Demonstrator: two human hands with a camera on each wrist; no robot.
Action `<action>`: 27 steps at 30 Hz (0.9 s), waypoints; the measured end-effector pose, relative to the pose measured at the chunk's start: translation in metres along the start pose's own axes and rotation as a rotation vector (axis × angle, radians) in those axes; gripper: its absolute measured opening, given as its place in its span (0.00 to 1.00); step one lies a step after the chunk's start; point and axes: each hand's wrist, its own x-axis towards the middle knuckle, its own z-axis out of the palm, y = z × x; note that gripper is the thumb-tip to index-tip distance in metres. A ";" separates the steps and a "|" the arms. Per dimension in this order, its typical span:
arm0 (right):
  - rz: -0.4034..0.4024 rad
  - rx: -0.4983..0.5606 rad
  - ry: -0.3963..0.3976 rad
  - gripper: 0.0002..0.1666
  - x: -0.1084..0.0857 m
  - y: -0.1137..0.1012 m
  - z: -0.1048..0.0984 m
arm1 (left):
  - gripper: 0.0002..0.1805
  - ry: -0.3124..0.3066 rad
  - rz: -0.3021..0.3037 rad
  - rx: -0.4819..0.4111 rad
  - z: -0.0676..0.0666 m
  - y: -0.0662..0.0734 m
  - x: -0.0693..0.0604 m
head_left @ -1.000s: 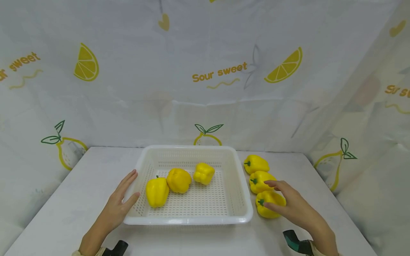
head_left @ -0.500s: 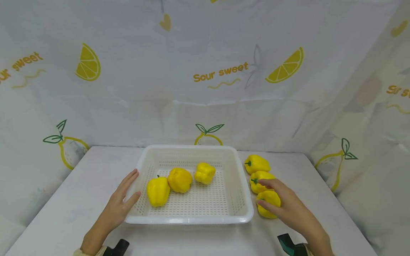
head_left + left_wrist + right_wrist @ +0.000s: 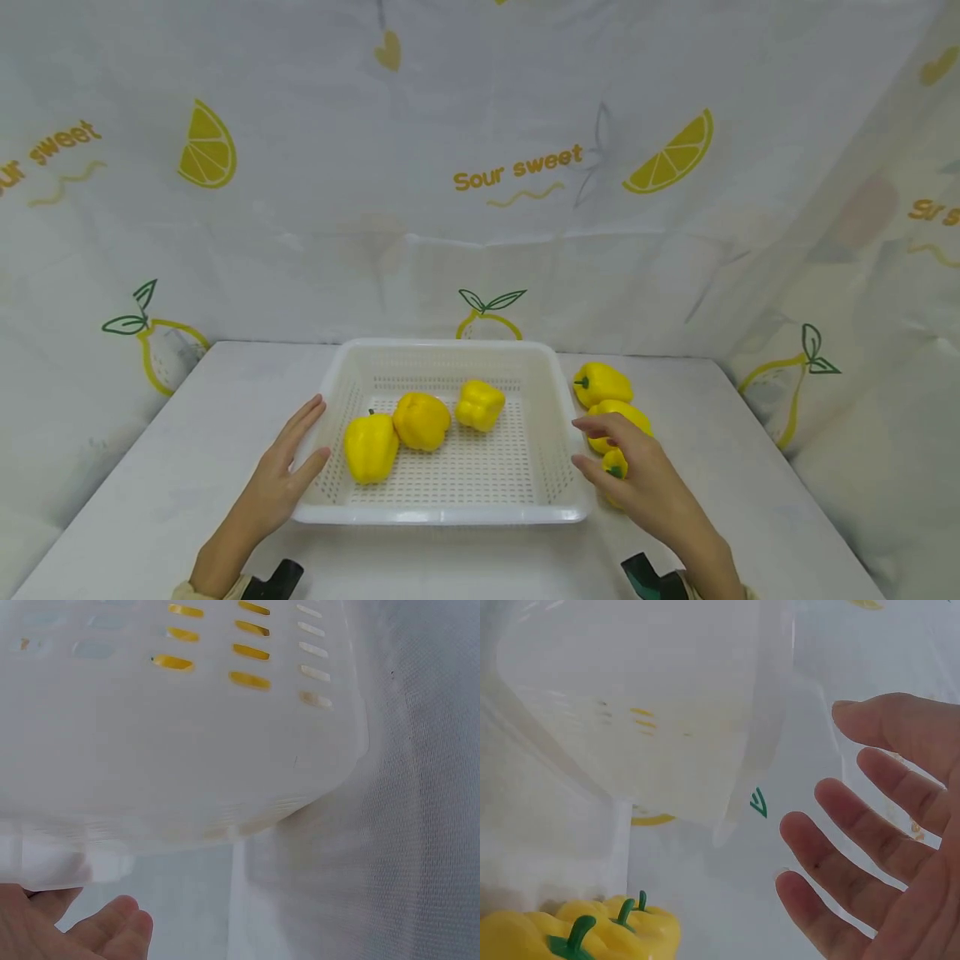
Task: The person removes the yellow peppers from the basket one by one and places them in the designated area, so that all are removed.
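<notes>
A white perforated plastic basket (image 3: 465,515) stands on the table. In it lie three yellow bell peppers: one upright at the left (image 3: 371,448), one in the middle (image 3: 422,422) and a smaller pepper (image 3: 480,406) to the right. My left hand (image 3: 270,483) is at the basket's left rim with fingers extended; the left wrist view shows its fingertips (image 3: 112,922) by the rim. My right hand (image 3: 637,475), fingers spread and holding nothing, hovers by the right rim. It partly hides the nearest of three more yellow bell peppers (image 3: 570,934) standing beside the basket.
The farthest pepper (image 3: 603,383) of the row outside sits near the back right of the white table (image 3: 172,467). A pale curtain (image 3: 300,208) printed with lemons rises directly behind the table, and more of it hangs at the sides.
My right hand has moved left, from over the outside peppers to the basket's right rim. The left hand stays at the left rim; the peppers have not visibly shifted.
</notes>
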 end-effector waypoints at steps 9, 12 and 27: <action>-0.083 -0.014 0.002 0.25 0.019 -0.012 0.005 | 0.34 -0.013 -0.014 0.006 -0.002 0.000 0.000; -0.102 0.006 -0.005 0.24 0.026 -0.017 0.006 | 0.34 -0.014 -0.007 0.002 -0.003 -0.001 0.000; -0.122 0.064 -0.068 0.25 0.053 -0.036 0.007 | 0.34 -0.017 -0.009 -0.013 -0.001 -0.001 0.001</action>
